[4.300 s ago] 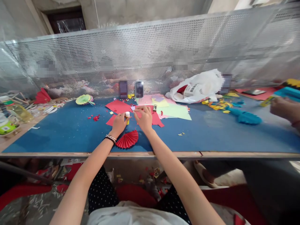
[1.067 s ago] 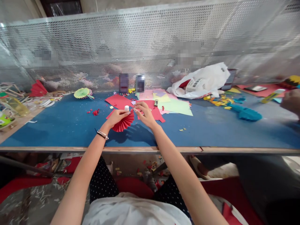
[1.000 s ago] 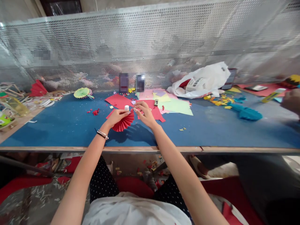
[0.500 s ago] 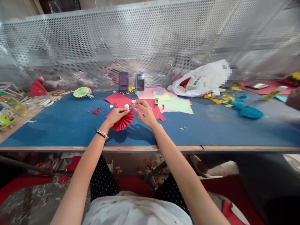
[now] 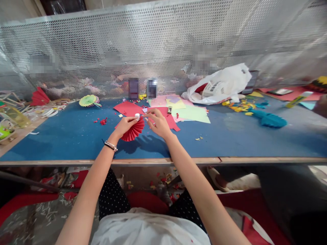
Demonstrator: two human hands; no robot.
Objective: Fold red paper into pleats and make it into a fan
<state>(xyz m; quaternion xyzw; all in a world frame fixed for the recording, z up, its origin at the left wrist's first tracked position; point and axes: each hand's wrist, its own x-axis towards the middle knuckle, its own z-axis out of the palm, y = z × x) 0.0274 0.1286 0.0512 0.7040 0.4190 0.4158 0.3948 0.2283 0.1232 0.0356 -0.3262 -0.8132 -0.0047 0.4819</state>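
In the head view my left hand [image 5: 125, 125] is closed on a red pleated paper fan [image 5: 133, 130], with its folds spread below the fingers. A small white cap-like thing [image 5: 137, 115] shows at the left fingertips; I cannot tell whether they touch it. Just right of the fan is my right hand [image 5: 158, 123], its thumb and fingers curved and a little apart, with nothing visible between them. Behind and under the hands lie red paper sheets [image 5: 127, 108]. A small sharpener-like piece [image 5: 170, 109] rests on the red paper by the right hand.
Pastel paper sheets [image 5: 194, 115], two phones [image 5: 133, 88] and a white plastic bag [image 5: 224, 85] are along the back, before a perforated metal screen [image 5: 163, 44]. A green-yellow paper rosette [image 5: 89, 100] lies left, blue pleated paper [image 5: 273, 120] right. Another person's hand [image 5: 320, 106] is at the right edge.
My right fingertips have parted slightly and drawn a little away from the fan's top. My left hand keeps its hold on the fan. The view has shifted slightly.
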